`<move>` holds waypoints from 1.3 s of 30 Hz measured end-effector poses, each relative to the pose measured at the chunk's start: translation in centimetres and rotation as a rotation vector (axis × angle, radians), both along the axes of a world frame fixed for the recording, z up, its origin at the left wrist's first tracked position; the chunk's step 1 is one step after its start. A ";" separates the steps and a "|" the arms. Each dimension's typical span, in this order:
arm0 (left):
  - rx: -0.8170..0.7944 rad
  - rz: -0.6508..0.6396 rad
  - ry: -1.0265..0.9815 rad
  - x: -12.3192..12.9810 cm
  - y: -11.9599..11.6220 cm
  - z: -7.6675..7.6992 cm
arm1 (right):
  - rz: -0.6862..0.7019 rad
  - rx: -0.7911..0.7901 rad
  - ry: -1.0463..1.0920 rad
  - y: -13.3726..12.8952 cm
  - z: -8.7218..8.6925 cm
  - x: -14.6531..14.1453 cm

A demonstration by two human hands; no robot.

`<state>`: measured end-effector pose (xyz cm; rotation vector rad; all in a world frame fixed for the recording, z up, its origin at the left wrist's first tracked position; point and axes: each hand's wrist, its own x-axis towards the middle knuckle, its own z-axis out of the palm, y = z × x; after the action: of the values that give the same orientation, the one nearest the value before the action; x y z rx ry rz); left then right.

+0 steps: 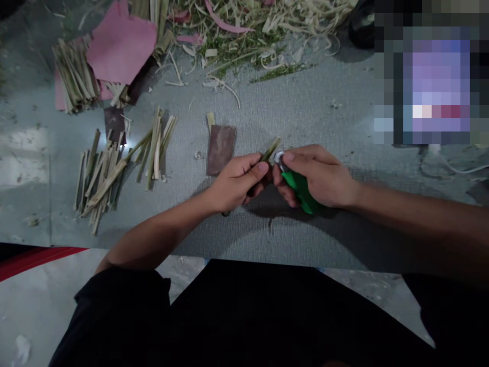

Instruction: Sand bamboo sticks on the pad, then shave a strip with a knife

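My left hand (246, 178) is closed around a short green plant stalk (272, 148), its tip pointing up and away from me between thumb and fingers. Close to that tip, my right hand (319, 173) grips a green-handled tool (300, 192) with a shiny silvery end (279, 160). The tool's kind is hard to make out because the fingers cover much of it. Just beyond the left hand, a brown rectangular piece like sandpaper (221, 150) lies on the table, with a pale strip (210, 120) sticking out from behind it.
Loose cut stalks (103, 178) lie on the grey table (344, 112) to the left, beside a smaller group (156, 153). Farther back are a stalk bundle (76, 76), pink paper (122, 43) and a heap of shavings (244, 30). A black object (362, 25) stands at back right.
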<state>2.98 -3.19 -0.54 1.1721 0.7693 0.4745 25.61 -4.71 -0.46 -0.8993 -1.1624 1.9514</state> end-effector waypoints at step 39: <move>0.509 -0.027 0.279 -0.2 -0.7 -0.3 | 0.307 -0.215 -0.021 0.4 0.6 0.5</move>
<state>2.83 -3.85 -0.84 1.7470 0.8981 0.5058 26.09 -4.28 0.17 -0.8931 -1.1731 2.3561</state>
